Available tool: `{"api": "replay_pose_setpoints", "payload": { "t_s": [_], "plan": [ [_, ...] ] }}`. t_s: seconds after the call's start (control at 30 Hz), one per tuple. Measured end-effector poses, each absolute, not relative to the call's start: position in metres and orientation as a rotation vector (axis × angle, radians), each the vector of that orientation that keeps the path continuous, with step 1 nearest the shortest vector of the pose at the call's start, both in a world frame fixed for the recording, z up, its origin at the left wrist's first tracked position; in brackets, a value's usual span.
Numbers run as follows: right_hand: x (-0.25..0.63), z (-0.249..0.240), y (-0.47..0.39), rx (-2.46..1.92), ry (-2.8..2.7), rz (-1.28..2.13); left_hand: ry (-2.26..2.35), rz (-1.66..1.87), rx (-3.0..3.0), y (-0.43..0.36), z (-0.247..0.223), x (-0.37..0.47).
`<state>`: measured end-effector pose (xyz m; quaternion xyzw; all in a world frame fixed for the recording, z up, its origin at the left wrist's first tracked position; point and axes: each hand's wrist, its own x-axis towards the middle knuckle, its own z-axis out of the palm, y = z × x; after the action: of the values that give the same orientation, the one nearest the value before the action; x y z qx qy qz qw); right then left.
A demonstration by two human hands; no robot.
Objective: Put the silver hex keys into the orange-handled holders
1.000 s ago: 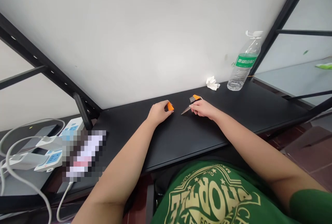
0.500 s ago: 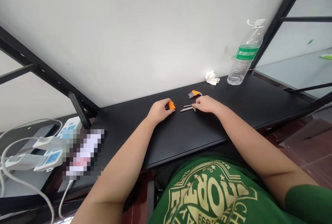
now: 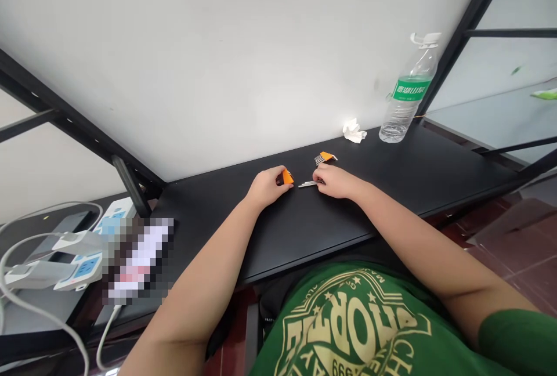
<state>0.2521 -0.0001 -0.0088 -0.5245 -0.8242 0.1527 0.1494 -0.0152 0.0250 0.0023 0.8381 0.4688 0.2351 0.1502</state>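
Observation:
My left hand (image 3: pixel 268 187) is closed on a small orange hex key holder (image 3: pixel 288 177), gripped between thumb and fingers just over the black tabletop. A few silver hex keys (image 3: pixel 308 184) stick out leftward from under the fingertips of my right hand (image 3: pixel 333 181). Those fingers are pinched on the keys, whose bent ends are hidden by the hand. Just beyond my right hand lies a second orange holder (image 3: pixel 326 156) with several hex keys in it.
A crumpled white tissue (image 3: pixel 354 131) and a plastic water bottle (image 3: pixel 407 94) stand near the wall. On the left are a blurred phone (image 3: pixel 141 260), a power strip (image 3: pixel 89 266) and white cables (image 3: pixel 43 309). The black table (image 3: pixel 287 231) ends close to my body.
My right hand has shifted left and now covers more of the hex keys, its fingers drawn together over them. The left hand with the orange holder stays put.

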Motion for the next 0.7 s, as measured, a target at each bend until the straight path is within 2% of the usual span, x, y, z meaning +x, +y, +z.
{"api": "replay_pose_setpoints", "payload": {
  "t_s": [0.23, 0.43, 0.7],
  "plan": [
    [0.248, -0.008, -0.003, -1.333, -2.179, 0.479, 1.212, 0.697, 2.46, 0.015, 0.006, -0.006],
    [0.237, -0.004, -0.001, -1.136, -1.864, 1.138, 1.068, 0.796, 2.548, 0.008, 0.006, 0.003],
    [0.24, -0.004, 0.003, -0.932, -1.761, 1.564, 0.876, 0.773, 2.745, 0.002, 0.011, 0.007]
  ]
}}
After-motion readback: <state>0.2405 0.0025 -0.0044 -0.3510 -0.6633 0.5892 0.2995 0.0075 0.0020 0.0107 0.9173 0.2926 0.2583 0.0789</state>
